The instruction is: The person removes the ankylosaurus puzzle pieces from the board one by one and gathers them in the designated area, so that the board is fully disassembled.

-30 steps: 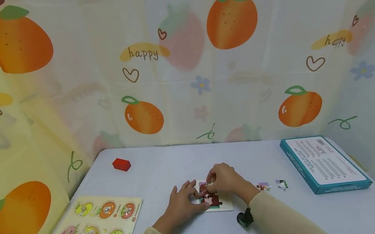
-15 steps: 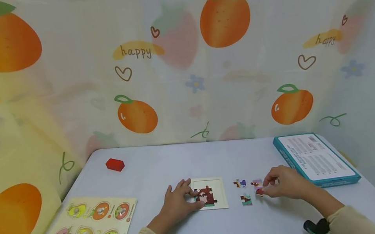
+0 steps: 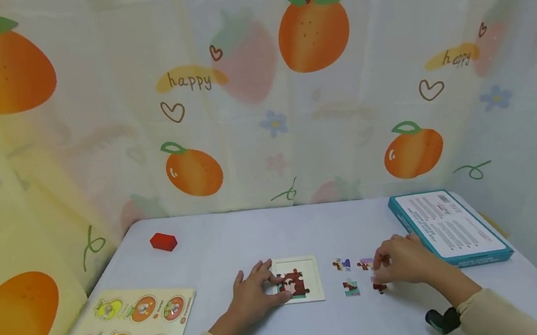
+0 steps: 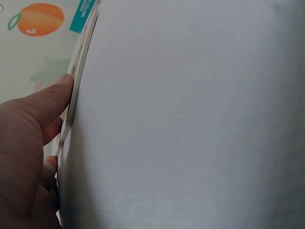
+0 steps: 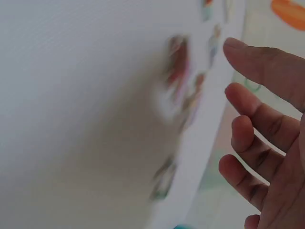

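My left hand (image 3: 255,296) rests at the left side of a cream puzzle tray (image 3: 312,280), thumb at the lower left corner and fingers along the left edge. Joined brown jigsaw pieces (image 3: 294,284) fill the tray's lower left part. In the left wrist view the thumb (image 4: 59,93) touches the tray's edge. My right hand (image 3: 400,260) hovers beside the loose pieces, partly over a brown jigsaw piece (image 3: 380,287). The right wrist view shows its fingers (image 5: 243,100) spread apart with nothing between them, and the brown-and-purple piece (image 5: 178,62) lying on the table.
Left of the brown piece lie a green-and-brown piece (image 3: 351,288), a purple-and-yellow piece (image 3: 341,264) and another piece (image 3: 365,263). A fruit board (image 3: 136,326) lies at the left, a red block (image 3: 163,242) behind it. A teal-edged box (image 3: 451,225) sits back right.
My right hand has moved from the tray to the loose pieces on the right. A brown-and-purple piece has gone from the tray to the table there. The left hand stays at the tray.
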Demonstrator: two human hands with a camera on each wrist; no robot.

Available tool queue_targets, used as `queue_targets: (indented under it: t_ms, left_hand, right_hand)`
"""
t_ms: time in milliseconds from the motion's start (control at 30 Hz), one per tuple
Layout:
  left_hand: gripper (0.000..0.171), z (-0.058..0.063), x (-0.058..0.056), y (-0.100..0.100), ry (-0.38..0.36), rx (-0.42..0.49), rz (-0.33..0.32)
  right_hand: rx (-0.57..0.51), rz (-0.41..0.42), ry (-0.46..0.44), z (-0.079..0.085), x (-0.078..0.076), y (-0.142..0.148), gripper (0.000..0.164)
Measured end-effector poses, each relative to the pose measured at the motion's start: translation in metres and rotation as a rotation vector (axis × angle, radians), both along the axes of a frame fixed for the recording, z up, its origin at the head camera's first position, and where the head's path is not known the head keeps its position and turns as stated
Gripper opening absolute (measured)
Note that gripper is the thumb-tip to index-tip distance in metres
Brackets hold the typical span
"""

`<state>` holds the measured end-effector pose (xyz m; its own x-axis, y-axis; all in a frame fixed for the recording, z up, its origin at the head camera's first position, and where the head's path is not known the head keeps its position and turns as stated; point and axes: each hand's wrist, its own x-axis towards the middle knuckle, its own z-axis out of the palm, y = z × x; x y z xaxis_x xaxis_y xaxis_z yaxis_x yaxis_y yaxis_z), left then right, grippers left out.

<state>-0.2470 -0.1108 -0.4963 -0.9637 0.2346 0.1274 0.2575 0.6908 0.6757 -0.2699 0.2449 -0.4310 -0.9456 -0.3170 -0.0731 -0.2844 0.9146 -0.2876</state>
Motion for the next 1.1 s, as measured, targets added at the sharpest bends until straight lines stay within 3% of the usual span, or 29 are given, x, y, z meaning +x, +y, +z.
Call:
queue_targets:
  t_ms: [167,267,433,733,1100]
  left_hand:
    - [0.034,0.002,0.0,0.001,0.0,-0.014,-0.002]
    - [0.035,0.004,0.0,0.003,-0.003,-0.026,0.003]
    - [0.034,0.007,-0.002,0.006,-0.01,-0.041,0.007]
    - [0.031,0.005,0.002,0.004,-0.04,-0.075,0.039]
    - [0.031,0.011,0.004,0.005,-0.027,-0.1,0.042]
  right_hand:
    - [-0.009,0.113,-0.001,0.012,-0.004,-0.054,0.015]
    - [0.027,0.206,0.027,0.012,-0.008,-0.085,0.013]
    - [0.01,0.266,0.088,0.005,-0.02,-0.117,0.008]
    - [-0.009,0.237,0.029,-0.005,-0.025,-0.142,0.005]
    - [0.051,0.267,0.08,-0.009,-0.026,-0.147,0.005]
